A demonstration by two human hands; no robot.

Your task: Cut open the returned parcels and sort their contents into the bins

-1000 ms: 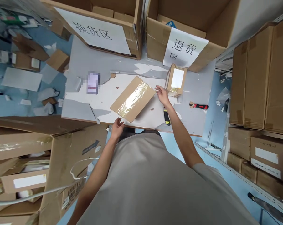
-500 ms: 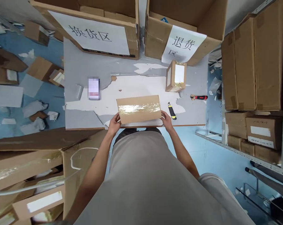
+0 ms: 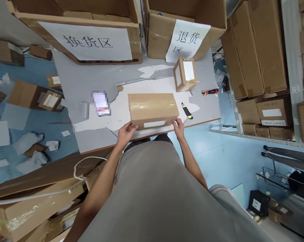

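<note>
Box (image 3: 154,107) lies long axis left-to-right, left hand (image 3: 126,133) and right hand (image 3: 178,129) each holding a near corner.

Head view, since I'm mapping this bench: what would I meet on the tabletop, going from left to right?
Blurred-out item → long carton → black-and-yellow knife → red-and-black tool.

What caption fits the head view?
Left hand and right hand hold a taped cardboard box by its near corners beside a yellow-black utility knife.
</note>
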